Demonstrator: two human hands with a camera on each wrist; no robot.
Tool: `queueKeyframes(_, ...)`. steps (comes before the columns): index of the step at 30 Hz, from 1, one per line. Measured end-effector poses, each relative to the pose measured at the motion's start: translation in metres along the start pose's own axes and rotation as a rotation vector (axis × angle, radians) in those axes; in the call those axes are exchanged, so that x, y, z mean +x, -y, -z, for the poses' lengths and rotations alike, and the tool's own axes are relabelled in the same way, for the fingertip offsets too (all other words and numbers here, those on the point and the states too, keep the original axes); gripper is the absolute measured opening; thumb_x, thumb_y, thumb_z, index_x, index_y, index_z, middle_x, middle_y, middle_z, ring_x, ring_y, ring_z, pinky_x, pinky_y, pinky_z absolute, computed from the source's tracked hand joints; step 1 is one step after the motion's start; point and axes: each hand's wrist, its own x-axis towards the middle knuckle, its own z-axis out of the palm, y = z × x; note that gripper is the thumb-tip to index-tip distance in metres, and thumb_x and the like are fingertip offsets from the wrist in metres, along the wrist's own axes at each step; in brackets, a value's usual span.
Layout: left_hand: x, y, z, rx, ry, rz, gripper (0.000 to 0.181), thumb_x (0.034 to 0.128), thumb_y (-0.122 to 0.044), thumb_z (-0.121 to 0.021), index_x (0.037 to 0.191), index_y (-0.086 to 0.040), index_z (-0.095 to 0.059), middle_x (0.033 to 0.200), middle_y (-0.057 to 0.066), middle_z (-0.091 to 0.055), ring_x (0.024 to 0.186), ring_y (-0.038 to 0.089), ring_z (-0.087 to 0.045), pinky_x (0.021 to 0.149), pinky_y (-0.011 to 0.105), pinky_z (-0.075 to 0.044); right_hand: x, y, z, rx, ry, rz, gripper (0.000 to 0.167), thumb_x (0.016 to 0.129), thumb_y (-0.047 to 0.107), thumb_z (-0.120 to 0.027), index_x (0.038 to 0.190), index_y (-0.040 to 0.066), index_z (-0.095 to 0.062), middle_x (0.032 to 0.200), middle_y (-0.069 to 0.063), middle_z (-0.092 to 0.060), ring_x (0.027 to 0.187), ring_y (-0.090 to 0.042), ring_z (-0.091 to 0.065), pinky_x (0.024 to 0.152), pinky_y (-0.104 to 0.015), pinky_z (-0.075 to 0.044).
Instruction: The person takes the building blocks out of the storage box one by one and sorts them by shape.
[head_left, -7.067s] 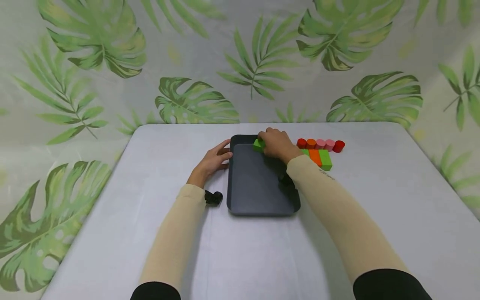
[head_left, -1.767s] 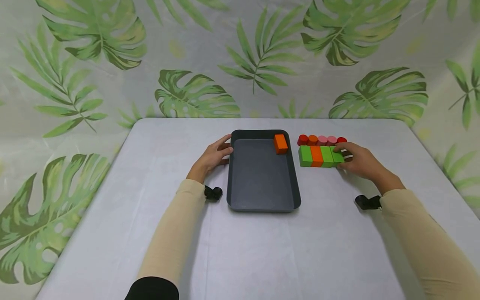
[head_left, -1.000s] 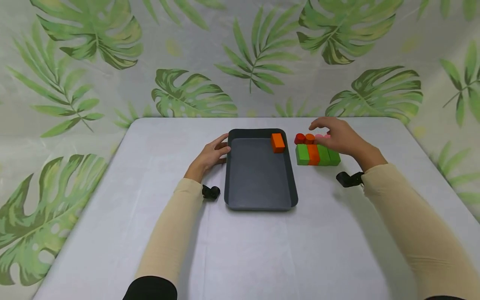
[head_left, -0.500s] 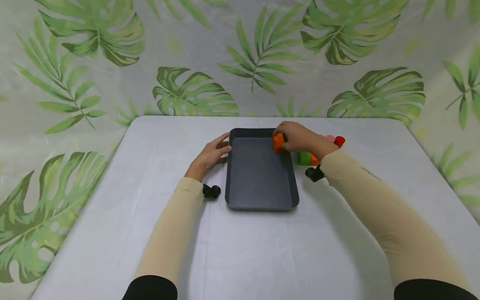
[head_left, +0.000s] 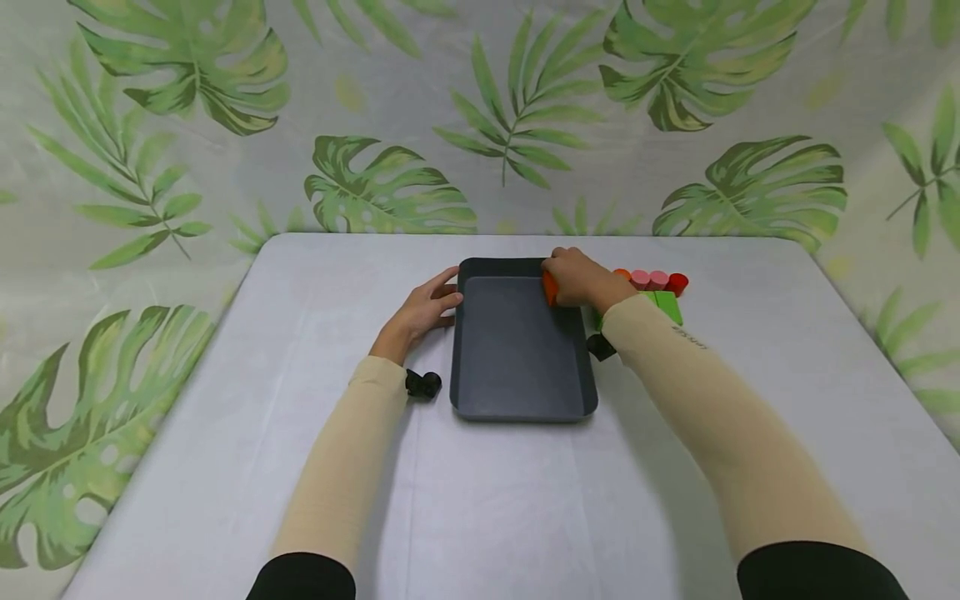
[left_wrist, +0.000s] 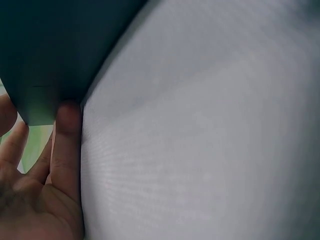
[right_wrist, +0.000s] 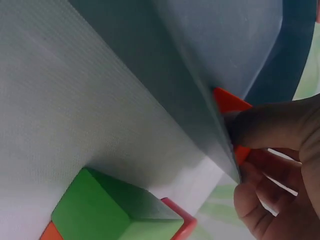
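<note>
My right hand (head_left: pixel 583 278) pinches an orange block (head_left: pixel 551 288) between thumb and fingers, at the far right corner inside a dark grey baking tray (head_left: pixel 525 354). In the right wrist view the orange block (right_wrist: pixel 231 103) shows past the tray wall, partly covered by the thumb. My left hand (head_left: pixel 422 312) rests against the tray's left side, fingers extended. In the left wrist view the left hand (left_wrist: pixel 45 185) touches the tray's outer wall (left_wrist: pixel 55 65).
Right of the tray lies a row of green blocks (head_left: pixel 667 305) with an orange one, partly hidden by the right forearm. Behind it stands a line of red, orange and pink cylinders (head_left: pixel 648 280). A white cloth covers the table (head_left: pixel 495 508).
Earlier the right hand held a green block over the tray, then was at the right end of the row. It then moved left above the cylinders and took hold of the orange block.
</note>
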Motion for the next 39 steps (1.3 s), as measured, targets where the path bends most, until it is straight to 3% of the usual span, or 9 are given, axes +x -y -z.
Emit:
queueKeyframes(5,0.001,0.002,0.001,-0.001,-0.004,0.0,0.062,0.1026,-0.015,-0.055,0.156,-0.036,-0.032,0.159,0.008,-0.037,0.139,0.027,-0.048,0.113,0.046,-0.045,0.002,0.0,-0.002,-0.001,-0.005,-0.018,0.052,0.083,0.002,-0.066,0.133,-0.006,-0.056,0.126,-0.027,-0.056,0.109,-0.042,-0.052,0.092,-0.048,-0.049)
queueKeyframes(12,-0.001,0.002,0.0,0.0,0.001,-0.005,0.062,0.1025,-0.014,-0.055,0.156,-0.035,-0.032,0.159,0.01,-0.037,0.139,0.027,-0.048,0.113,0.047,-0.045,0.002,0.0,-0.002,0.003,0.0,-0.02,0.049,0.081,0.007,-0.069,0.126,-0.007,-0.06,0.116,-0.027,-0.058,0.101,-0.04,-0.053,0.087,-0.046,-0.05)
queueKeyframes(17,-0.001,0.0,0.0,0.0,0.002,-0.005,0.062,0.1023,-0.015,-0.055,0.155,-0.036,-0.032,0.159,0.009,-0.037,0.139,0.027,-0.048,0.112,0.046,-0.045,0.001,0.001,0.0,0.062,0.031,-0.046,0.059,0.081,0.017,-0.075,0.133,-0.005,-0.057,0.121,-0.025,-0.055,0.102,-0.036,-0.053,0.087,-0.045,-0.051)
queueKeyframes(26,0.001,-0.001,0.002,-0.009,0.012,0.01,0.062,0.102,-0.016,-0.056,0.155,-0.039,-0.032,0.16,0.007,-0.036,0.14,0.027,-0.047,0.114,0.046,-0.044,0.0,0.001,0.002,0.139,0.046,-0.062,0.062,0.08,0.013,-0.075,0.136,-0.005,-0.055,0.127,-0.026,-0.049,0.103,-0.035,-0.054,0.09,-0.045,-0.051)
queueKeyframes(34,-0.002,-0.004,0.003,-0.013,0.016,0.02,0.063,0.1024,-0.013,-0.054,0.156,-0.035,-0.03,0.16,0.009,-0.036,0.14,0.028,-0.047,0.113,0.047,-0.044,-0.002,-0.008,0.004,0.207,-0.038,-0.01,0.064,0.079,0.014,-0.075,0.135,-0.008,-0.053,0.129,-0.028,-0.051,0.106,-0.036,-0.053,0.092,-0.047,-0.052)
queueKeyframes(39,0.001,0.001,0.003,0.001,0.01,-0.006,0.062,0.1022,-0.015,-0.055,0.155,-0.036,-0.033,0.159,0.008,-0.038,0.138,0.027,-0.049,0.112,0.046,-0.046,-0.025,-0.021,0.017,0.252,-0.101,0.021,0.065,0.081,0.012,-0.072,0.139,-0.007,-0.049,0.132,-0.026,-0.055,0.112,-0.037,-0.055,0.097,-0.051,-0.05)
